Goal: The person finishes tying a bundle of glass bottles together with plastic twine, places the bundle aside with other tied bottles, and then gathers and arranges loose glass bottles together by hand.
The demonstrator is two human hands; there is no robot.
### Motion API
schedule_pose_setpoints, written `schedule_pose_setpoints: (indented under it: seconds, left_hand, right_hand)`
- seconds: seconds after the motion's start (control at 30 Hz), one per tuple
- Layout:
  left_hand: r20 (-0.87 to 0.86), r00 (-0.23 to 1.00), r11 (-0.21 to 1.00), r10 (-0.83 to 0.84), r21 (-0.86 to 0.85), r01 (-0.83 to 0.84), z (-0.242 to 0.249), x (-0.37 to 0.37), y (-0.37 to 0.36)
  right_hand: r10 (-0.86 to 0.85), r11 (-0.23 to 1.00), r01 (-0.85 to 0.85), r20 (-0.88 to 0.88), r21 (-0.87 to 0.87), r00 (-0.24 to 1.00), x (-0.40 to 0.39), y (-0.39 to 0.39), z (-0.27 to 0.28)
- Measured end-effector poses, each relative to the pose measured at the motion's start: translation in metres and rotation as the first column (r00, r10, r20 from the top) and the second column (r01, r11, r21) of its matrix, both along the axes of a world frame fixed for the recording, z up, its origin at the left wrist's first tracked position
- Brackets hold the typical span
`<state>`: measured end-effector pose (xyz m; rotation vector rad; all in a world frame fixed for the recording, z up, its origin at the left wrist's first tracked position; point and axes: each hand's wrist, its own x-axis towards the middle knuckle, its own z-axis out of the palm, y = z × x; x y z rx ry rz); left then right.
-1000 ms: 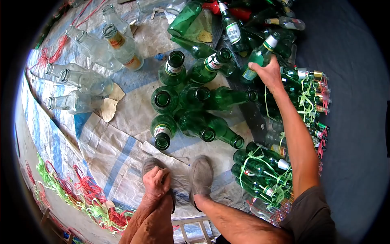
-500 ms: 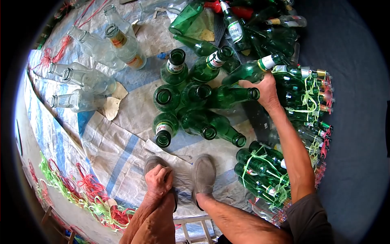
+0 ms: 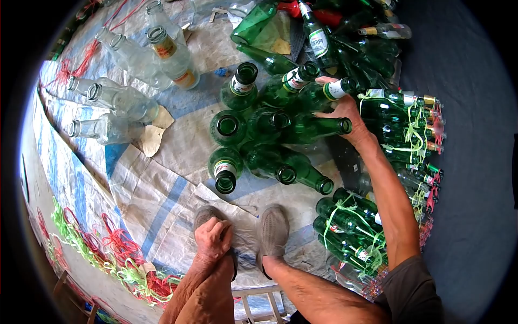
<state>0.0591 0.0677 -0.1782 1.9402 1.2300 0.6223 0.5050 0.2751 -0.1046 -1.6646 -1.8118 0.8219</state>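
Note:
Several green bottles stand close together on the sheet, among them a white-labelled one (image 3: 240, 89) and one at the group's near left (image 3: 224, 167). At the group's right edge my right hand (image 3: 348, 114) is wrapped round a green bottle (image 3: 318, 97) with a white neck label, which stands beside the others. Part of the fingers is hidden behind it. My left hand (image 3: 213, 237) is closed and rests at my left knee, away from the bottles; whether it holds anything small is hidden.
Clear glass bottles (image 3: 124, 102) stand at the left. Tied bundles of green bottles (image 3: 345, 221) lie at the right, with loose bottles (image 3: 372, 59) piled behind. Pink and green strings (image 3: 124, 254) lie at the lower left, on the sheet's edge (image 3: 97, 200).
My right hand has brought its green bottle from a tilted position at the right in against the group, more upright. The view has shifted slightly. My left hand stays at the knee.

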Motion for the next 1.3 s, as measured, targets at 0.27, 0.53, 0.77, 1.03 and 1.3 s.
schedule_pose_setpoints:
  seconds: [0.27, 0.53, 0.77, 1.03, 1.3]
  left_hand:
    - [-0.001, 1.000, 1.000, 0.000, 0.000, 0.000, -0.002, -0.001, -0.001]
    - [0.000, 1.000, 1.000, 0.003, -0.004, -0.003, -0.003, 0.000, -0.002]
    - [0.002, 1.000, 1.000, 0.006, 0.011, -0.006, -0.004, 0.000, -0.002]
    - [-0.008, 1.000, 1.000, 0.003, 0.005, -0.003, -0.003, 0.000, -0.001]
    - [-0.008, 1.000, 1.000, 0.001, 0.009, -0.001, -0.002, 0.000, 0.000]
  right_hand:
    - [0.083, 0.996, -0.082, -0.033, 0.031, 0.996, -0.001, 0.000, -0.003]
    - [0.107, 0.994, -0.107, 0.019, -0.014, 0.994, -0.004, -0.001, 0.005]
    - [0.134, 0.989, -0.131, -0.050, 0.065, 0.990, 0.007, -0.001, -0.010]
    - [0.071, 0.997, -0.071, -0.095, 0.004, 0.993, 0.005, -0.003, -0.013]
    - [0.044, 0.998, -0.046, -0.048, -0.046, 0.998, 0.017, -0.004, -0.021]
